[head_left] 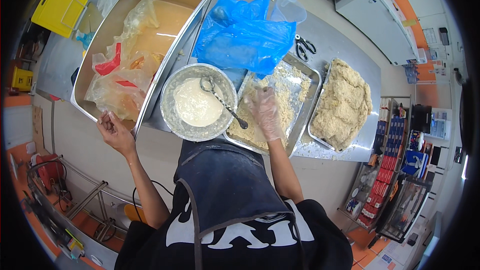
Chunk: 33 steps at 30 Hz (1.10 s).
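My right hand [266,112], in a clear plastic glove, is down on a steel tray [303,115] of pale crumbs [285,94]. Its fingers are curled and slightly blurred; what lies under them is hidden. My bare left hand [116,132] is at the near rim of a large steel tub [148,95], fingers loosely bent and apart, with nothing visible in them. Between the hands stands a round metal bowl [172,115] of thick, whitish batter [196,107]. A twisted-handle utensil with a looped end [222,101] rests across it.
Orange-tinted liquid and clear plastic bags [117,82] fill the tub. A blue plastic bag [245,40] lies over the crumb tray's far end, beside black-handled scissors [304,47] and a clear container [289,10]. At right, a second tray holds heaped crumb-coated pieces [342,105].
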Motion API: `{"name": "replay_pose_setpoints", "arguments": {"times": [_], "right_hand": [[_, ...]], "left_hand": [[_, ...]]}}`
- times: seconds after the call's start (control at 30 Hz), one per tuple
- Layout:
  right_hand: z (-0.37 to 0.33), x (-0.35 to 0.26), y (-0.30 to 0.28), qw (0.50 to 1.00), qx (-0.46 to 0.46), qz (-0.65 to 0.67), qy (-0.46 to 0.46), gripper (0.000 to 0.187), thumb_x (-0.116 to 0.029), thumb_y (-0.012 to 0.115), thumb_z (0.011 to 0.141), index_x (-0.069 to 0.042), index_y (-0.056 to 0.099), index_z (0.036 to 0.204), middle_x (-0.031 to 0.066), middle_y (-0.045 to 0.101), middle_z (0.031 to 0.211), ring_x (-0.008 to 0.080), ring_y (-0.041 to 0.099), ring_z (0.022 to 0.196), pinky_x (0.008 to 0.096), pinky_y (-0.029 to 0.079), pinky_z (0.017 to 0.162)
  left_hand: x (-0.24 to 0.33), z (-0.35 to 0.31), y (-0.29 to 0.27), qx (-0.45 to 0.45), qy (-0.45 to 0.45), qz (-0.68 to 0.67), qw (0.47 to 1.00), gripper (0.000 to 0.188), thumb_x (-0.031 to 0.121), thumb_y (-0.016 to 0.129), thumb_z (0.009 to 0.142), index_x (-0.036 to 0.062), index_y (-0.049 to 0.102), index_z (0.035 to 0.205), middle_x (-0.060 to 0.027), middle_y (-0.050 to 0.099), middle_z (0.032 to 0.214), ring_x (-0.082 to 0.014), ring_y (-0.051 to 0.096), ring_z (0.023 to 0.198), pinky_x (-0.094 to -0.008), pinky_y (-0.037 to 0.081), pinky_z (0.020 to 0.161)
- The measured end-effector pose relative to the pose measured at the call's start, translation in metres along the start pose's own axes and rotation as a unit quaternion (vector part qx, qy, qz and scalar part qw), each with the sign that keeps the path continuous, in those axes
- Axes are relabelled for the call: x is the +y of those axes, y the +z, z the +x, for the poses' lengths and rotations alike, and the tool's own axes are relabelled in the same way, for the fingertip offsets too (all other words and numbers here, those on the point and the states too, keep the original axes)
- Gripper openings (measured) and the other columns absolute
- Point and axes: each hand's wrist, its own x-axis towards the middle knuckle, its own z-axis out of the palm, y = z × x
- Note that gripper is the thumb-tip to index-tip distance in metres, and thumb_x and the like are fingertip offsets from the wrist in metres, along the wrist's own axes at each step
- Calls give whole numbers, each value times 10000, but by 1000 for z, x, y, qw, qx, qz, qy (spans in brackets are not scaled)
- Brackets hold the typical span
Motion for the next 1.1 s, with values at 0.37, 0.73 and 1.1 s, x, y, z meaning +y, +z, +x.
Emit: {"name": "replay_pose_setpoints", "arguments": {"times": [0.37,0.73,1.1], "right_hand": [[-14,15,18,974,-76,-103,-185,487,-162,627,841,21,554,1287,205,601,1178,346,552,1155,445,435,1028],[-10,34,-7,710,-28,608,356,305,-219,665,928,-32,612,1163,122,652,1087,255,649,982,362,571,826],[-5,36,-11,404,83,776,477,355,-394,711,931,-99,648,1119,10,587,888,117,557,631,207,382,434]], "left_hand": [[-2,-1,1,-4,-11,-11,1000,211,124,588,1023,-25,562,1169,-66,623,944,-115,588,854,-253,501,745],[6,0,3,-7,-11,7,1000,196,103,585,1022,-34,553,1159,-75,620,947,-122,586,854,-258,503,737],[1,1,-1,-14,-10,-6,1000,182,109,589,1021,-22,557,1142,-64,616,933,-109,571,825,-248,494,716]]}}
